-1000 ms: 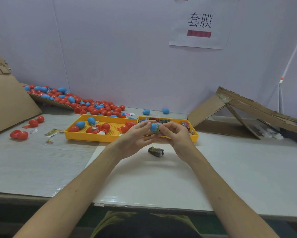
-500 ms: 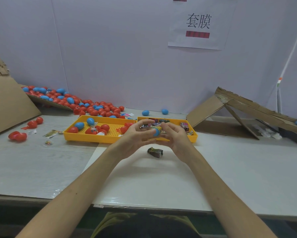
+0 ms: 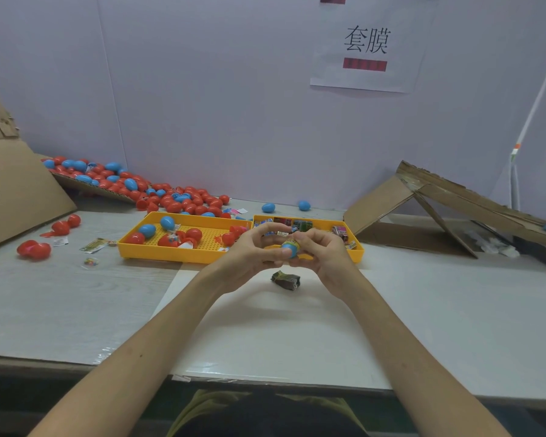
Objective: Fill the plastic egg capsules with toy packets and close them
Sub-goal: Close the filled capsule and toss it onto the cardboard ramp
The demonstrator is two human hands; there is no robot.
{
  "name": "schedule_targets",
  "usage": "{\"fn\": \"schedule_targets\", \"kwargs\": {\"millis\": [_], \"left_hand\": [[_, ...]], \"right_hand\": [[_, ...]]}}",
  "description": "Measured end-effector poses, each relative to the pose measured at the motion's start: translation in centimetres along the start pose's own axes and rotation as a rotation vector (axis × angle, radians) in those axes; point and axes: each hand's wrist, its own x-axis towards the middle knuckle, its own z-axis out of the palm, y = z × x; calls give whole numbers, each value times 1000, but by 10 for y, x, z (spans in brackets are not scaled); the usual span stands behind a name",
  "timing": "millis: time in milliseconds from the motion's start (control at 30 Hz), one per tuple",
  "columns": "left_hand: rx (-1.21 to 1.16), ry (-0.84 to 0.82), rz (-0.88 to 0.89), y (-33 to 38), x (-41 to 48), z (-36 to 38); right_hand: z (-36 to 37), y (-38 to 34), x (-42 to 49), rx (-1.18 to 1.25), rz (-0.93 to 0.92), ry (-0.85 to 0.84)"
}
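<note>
A blue egg capsule (image 3: 290, 248) is pinched between my left hand (image 3: 255, 251) and my right hand (image 3: 321, 253), just above the table in front of the yellow trays. A bit of packet shows at its top edge. A dark crumpled toy packet (image 3: 285, 280) lies on the table below my hands. The left yellow tray (image 3: 158, 252) holds red and blue capsules. The right yellow tray (image 3: 357, 250) holds several toy packets (image 3: 300, 224). Whether the capsule is closed, I cannot tell.
A heap of red and blue capsules (image 3: 129, 184) spills down a cardboard ramp at the back left. Loose red capsules (image 3: 34, 249) and small packets (image 3: 92, 245) lie left of the trays. A folded cardboard ramp (image 3: 429, 206) stands at the right. Two blue capsules (image 3: 268, 207) rest by the wall.
Both hands have lowered slightly with the blue capsule and turned it between the fingertips. The dark packet on the table has not moved.
</note>
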Motion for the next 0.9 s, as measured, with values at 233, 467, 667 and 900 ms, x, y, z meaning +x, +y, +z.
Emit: {"fn": "schedule_targets", "kwargs": {"millis": [233,467,667,900], "left_hand": [[49,20,62,-4,2,-1],[132,29,76,-7,4,-2],[179,39,73,-10,5,-3],[184,63,91,-10,6,-3]], "right_hand": [[0,1,3,49,10,43],[2,0,1,-106,39,50],[3,0,0,-70,5,42],[3,1,1,-56,24,80]]}}
